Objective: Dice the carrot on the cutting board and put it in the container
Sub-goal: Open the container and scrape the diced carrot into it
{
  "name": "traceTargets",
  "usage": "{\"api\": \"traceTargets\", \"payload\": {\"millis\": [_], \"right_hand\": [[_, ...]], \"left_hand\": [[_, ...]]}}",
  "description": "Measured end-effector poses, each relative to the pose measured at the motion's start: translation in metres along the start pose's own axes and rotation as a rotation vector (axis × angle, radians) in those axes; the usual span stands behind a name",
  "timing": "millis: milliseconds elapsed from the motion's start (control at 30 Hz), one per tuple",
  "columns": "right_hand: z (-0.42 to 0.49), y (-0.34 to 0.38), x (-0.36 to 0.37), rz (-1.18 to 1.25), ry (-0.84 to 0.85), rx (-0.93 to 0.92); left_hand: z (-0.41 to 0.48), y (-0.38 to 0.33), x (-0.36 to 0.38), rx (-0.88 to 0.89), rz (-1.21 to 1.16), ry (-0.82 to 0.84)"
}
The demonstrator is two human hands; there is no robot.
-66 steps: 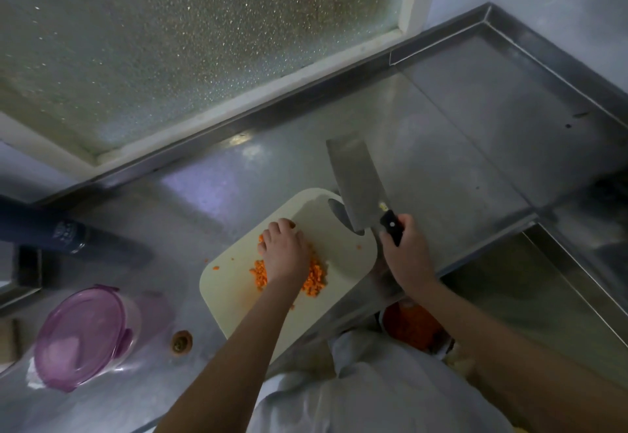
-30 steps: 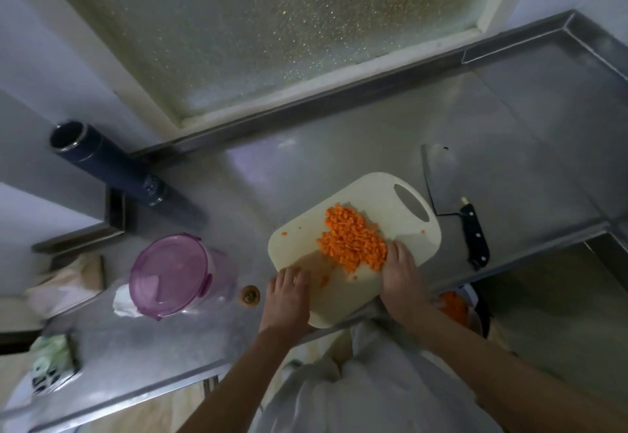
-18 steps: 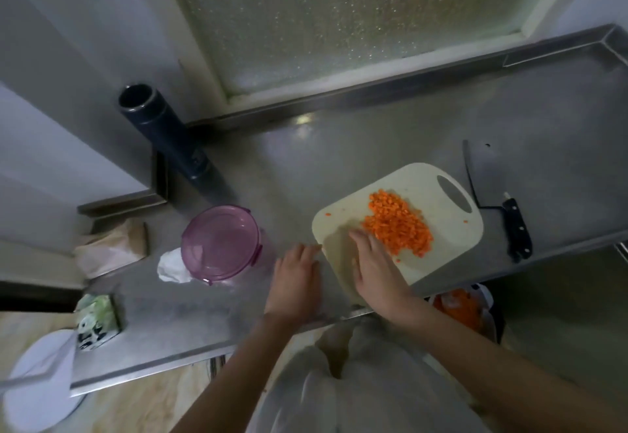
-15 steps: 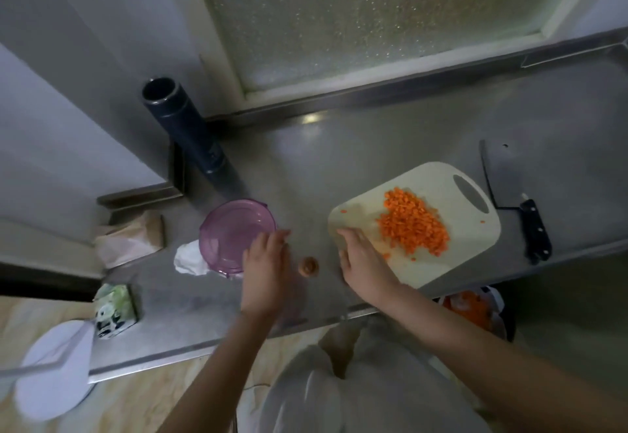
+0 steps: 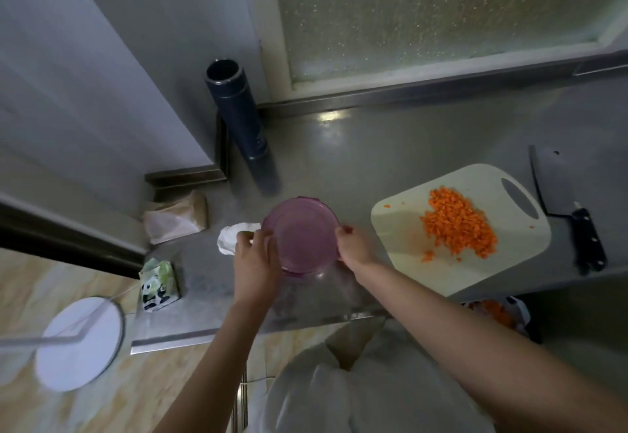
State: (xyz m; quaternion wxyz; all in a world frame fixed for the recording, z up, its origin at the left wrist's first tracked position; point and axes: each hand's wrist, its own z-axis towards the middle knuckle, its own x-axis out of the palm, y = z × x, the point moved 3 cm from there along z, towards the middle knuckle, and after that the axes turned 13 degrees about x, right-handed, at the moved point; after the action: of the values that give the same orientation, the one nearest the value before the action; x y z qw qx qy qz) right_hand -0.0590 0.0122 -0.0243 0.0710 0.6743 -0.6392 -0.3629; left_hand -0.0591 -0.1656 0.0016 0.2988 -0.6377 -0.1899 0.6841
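fingers of the left hand [image 5: 253, 259] and right hand [image 5: 355, 245] curl around opposite rims of the round purple plastic lid [image 5: 302, 232], gripping it. the heap of orange diced carrot [image 5: 457, 225] sits on the cream plastic cutting board [image 5: 401, 228] just right. if the lid pops free suddenly, an elbow could knock the board and scatter the dice across the steel counter [image 5: 373, 154].

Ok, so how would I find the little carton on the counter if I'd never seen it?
Start at the steel counter and go to its left end, by the front edge. Left of the purple-lidded container, nearer you than the brown paper bag, stands a small carton. It alone is green and white with a panda printed on it.
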Motion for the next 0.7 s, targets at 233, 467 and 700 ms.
{"api": "traceTargets", "payload": {"millis": [233,467,700], "right_hand": [[-0.003,-0.012,-0.025,-0.109,-0.059,-0.023],[-0.006,-0.014,-0.014,-0.017,-0.089,-0.032],[-0.001,-0.021,-0.015,0.020,-0.080,-0.097]], "left_hand": [[0.008,-0.001,0.008,-0.261,-0.283,0.068],[0.009,0.011,0.029,-0.361,-0.417,0.065],[0.004,0.018,0.037,-0.486,-0.528,-0.010]]}}
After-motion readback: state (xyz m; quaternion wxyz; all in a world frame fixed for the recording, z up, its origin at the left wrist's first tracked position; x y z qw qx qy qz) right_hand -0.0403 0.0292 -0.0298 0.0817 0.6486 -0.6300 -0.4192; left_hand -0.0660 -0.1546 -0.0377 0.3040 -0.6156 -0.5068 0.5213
